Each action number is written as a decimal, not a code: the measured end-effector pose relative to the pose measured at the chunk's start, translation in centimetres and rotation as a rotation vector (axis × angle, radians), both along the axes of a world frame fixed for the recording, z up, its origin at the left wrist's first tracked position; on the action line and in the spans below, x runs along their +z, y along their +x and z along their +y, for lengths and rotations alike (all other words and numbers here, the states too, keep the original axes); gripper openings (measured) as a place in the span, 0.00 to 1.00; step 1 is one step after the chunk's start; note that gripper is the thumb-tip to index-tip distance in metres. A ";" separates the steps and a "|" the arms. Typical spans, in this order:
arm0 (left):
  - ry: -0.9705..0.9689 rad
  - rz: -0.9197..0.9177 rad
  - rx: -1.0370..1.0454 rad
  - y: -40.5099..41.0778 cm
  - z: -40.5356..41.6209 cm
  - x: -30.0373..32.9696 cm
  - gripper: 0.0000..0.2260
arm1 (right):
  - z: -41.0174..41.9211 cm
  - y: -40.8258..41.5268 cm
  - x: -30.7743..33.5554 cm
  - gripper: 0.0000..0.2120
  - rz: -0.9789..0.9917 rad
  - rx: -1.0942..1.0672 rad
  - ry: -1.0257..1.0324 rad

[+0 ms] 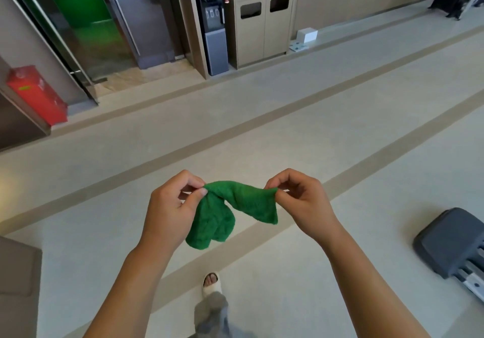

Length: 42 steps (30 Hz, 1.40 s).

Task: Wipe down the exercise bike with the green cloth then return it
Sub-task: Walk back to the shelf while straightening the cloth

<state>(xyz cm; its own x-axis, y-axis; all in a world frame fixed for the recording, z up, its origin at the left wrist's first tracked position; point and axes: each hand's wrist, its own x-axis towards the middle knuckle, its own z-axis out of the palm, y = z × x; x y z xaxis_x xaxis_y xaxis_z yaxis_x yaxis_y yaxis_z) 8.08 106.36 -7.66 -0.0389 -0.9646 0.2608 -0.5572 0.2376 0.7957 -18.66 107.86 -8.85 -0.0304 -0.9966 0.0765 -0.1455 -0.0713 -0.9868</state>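
Two bare hands hold the green cloth at chest height over a pale floor, the left hand pinching one upper corner between thumb and forefinger, the right hand pinching the opposite corner the same way, the two held apart with the fabric sagging between them; the grip looks meant to open the bunched cloth out flat, either for wiping or for folding to put back. Below, a sandalled foot steps across a darker floor stripe. At the right edge sits a dark grey machine base with a metal rail, possibly part of the exercise equipment, though too little shows to say. Further off stand a water dispenser, a wooden cabinet with two slot openings, a red box by the glass doors and a small white box; nothing lies in the walking path
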 end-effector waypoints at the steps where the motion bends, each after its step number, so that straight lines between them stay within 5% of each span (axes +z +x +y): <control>1: 0.020 0.004 -0.004 0.3 -1.2 -0.4 0.10 | -1.2 0.3 0.0 0.11 -0.020 0.000 0.010; 14: 0.115 -0.011 -0.149 7.4 -21.8 -0.7 0.08 | -20.8 11.5 4.6 0.11 0.230 -0.006 0.009; 22: 0.139 0.157 -0.426 8.5 -25.9 0.7 0.20 | -28.5 16.4 4.3 0.08 0.214 -0.093 -0.027; 25: 0.057 0.091 -0.382 8.1 -27.3 -0.2 0.26 | -30.8 17.0 4.0 0.09 0.186 -0.138 -0.028; 32: -0.119 0.076 -0.262 8.3 -32.4 -1.5 0.09 | -36.0 16.5 3.2 0.08 0.110 -0.074 -0.009; 42: -0.123 0.081 -0.108 5.1 -43.8 -1.4 0.11 | -46.5 11.3 1.4 0.08 0.203 0.176 0.092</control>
<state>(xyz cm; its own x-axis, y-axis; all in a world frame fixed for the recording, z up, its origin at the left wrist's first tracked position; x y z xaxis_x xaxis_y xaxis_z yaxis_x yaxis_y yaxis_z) 13.17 62.60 -9.04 -0.1144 -0.9167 0.3829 -0.4582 0.3907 0.7984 -7.39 61.39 -7.49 0.1507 -0.9882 -0.0275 -0.3339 -0.0247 -0.9423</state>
